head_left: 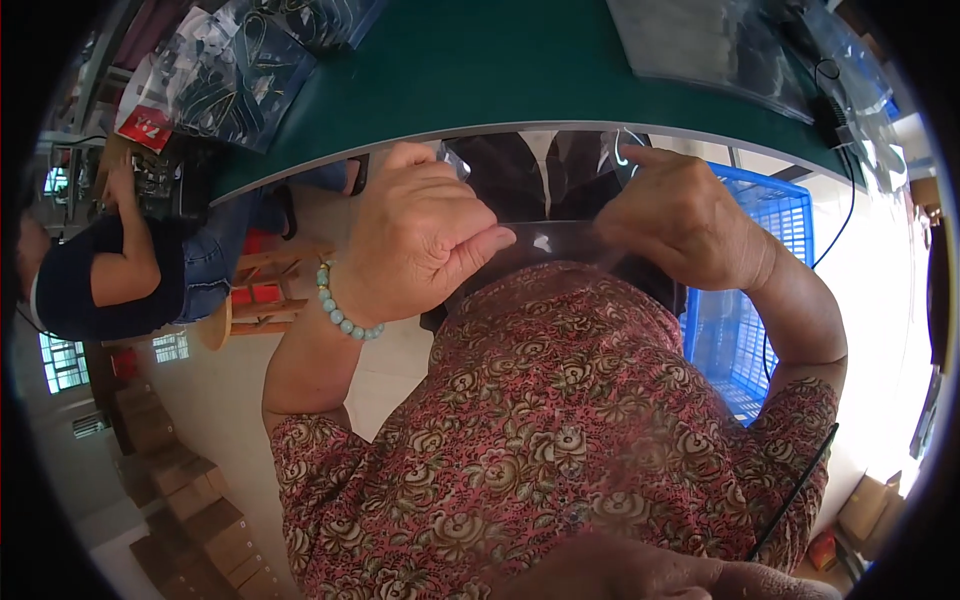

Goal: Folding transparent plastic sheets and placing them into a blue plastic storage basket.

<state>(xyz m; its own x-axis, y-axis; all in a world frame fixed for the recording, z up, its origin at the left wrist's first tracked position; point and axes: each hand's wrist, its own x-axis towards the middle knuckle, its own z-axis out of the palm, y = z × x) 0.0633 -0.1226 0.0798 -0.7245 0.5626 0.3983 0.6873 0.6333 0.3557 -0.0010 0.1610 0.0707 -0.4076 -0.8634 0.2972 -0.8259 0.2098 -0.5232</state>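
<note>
My left hand (pixel 425 235), with a bead bracelet (pixel 345 318) on its wrist, is closed with the thumb pressed against the fingers. My right hand (pixel 685 215) is closed too, its fingers bent inward. Stretched between them, in front of my body and just below the table edge, is a clear plastic bag (pixel 543 242). It shows mainly by its glints and upper edge, and my dark trousers are visible through it. Both hands grip its sides; whether anything lies inside it I cannot tell.
On the green table (pixel 450 75), clear bags of cables (pixel 235 80) lie at the left and flat clear plastic bags (pixel 705 50) at the right. A blue crate (pixel 735 330) stands by my right arm. At the left sit a co-worker (pixel 130 250) and a wooden stool (pixel 250 300).
</note>
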